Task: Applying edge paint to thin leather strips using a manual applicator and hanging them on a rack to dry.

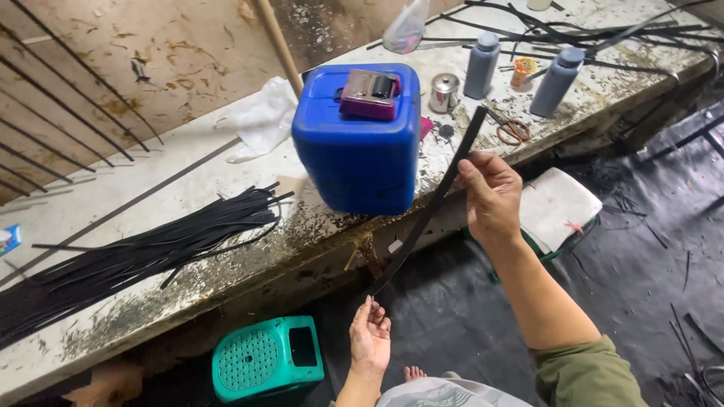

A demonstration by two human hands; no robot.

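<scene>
a long black strip point(431, 203) is held taut in front of the workbench point(151, 294) — its upper part pinched between thumb and fingers of the right hand point(490, 197), its lower end nipped by the fingertips of the left hand point(369, 337), whose other fingers are loosely curled. the strip is stretched slantwise across the bench's front edge, its top end reaching above the bench surface beside a blue plastic jerrycan point(358, 143). the can is stood near the front edge, and a small purple-and-black device point(369, 94) is rested on top of it. a bundle of black strips point(128, 256) is laid along the bench toward its left end, with a crumpled white cloth point(260, 120) behind it. two grey bottles point(520, 71), a small metal tin point(444, 93) and scissors point(513, 130) are seen toward the right end, where more black strips point(603, 34) are heaped at the far corner. below the bench, a green perforated stool point(268, 358) is set on the dark floor — a white-cushioned seat point(558, 205) is partly hidden behind the right forearm.
</scene>
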